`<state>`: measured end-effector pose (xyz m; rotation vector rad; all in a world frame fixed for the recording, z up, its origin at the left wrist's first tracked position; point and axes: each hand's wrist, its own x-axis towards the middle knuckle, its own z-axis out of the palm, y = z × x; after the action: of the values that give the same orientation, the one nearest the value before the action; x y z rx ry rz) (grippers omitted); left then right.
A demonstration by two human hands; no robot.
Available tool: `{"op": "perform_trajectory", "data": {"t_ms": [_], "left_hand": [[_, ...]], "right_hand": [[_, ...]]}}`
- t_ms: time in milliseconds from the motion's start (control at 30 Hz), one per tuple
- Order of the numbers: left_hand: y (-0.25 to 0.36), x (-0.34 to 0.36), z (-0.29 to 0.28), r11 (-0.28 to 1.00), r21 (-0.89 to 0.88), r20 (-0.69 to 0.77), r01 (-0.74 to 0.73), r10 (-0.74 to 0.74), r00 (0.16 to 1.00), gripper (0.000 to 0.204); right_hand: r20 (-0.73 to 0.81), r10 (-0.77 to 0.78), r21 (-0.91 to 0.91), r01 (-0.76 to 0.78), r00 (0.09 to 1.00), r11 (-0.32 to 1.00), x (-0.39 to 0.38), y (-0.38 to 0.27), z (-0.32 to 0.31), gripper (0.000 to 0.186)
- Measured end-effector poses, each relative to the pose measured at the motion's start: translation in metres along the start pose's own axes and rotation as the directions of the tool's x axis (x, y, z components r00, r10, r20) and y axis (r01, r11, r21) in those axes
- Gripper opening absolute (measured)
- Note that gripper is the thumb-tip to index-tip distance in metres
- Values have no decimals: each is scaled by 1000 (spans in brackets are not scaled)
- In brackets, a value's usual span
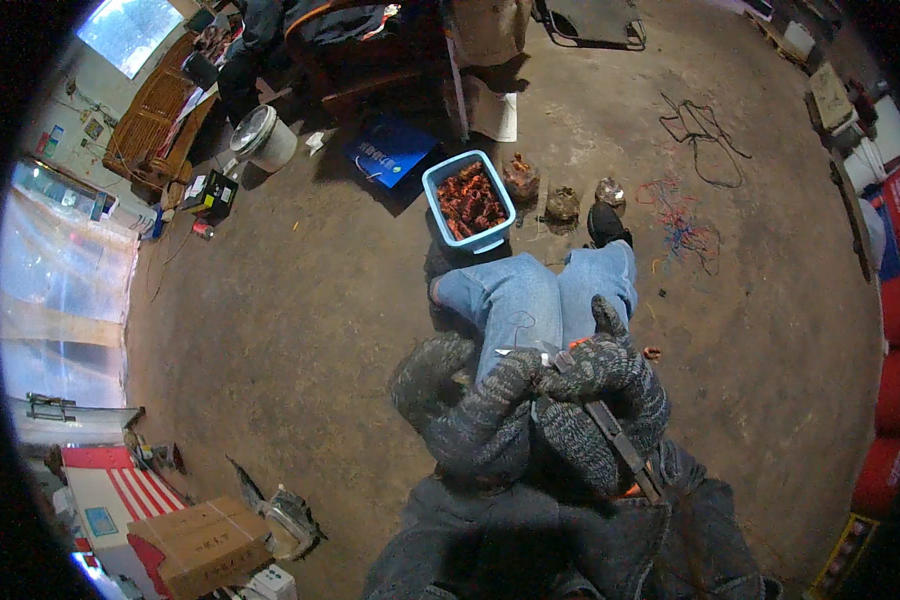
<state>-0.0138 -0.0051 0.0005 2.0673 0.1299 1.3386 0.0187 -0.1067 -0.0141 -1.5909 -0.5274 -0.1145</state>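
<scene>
Snugly, right hand (pixel 610 385) clasps a grey tool (pixel 620 440); left hand (pixel 475 405) curls beside, grip unclear.

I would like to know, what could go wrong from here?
1. The metal tool in the right hand lies close to the left hand; a slip might hit the gloved fingers.
2. The tangled coloured wires lie near the right shoe and might catch it.
3. The blue basin stands near the legs; a kick might spill its reddish scraps.
</scene>
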Motion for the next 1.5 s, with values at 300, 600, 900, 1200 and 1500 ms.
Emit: {"op": "perform_trajectory", "data": {"t_ms": [300,600,900,1200,1500], "left_hand": [[-6,-2,-5,598,-601,344,530,-405,847,23],[5,3,-4,395,-645,413,654,-540,733,16],[3,2,-5,663,-503,337,554,-439,833,16],[7,3,-13,467,-495,364,733,-655,663,11],[15,7,-18,675,-236,377,699,-599,706,15]], "right_hand": [[-34,46,44,-44,998,998,-7,1,2,32],[-75,68,-10,-69,995,998,-10,-1,7,27],[-107,122,68,-115,987,991,-12,-3,14,32],[-1,191,20,-191,982,981,-4,-2,6,45],[139,-231,-250,260,963,932,17,-28,-22,34]]}}
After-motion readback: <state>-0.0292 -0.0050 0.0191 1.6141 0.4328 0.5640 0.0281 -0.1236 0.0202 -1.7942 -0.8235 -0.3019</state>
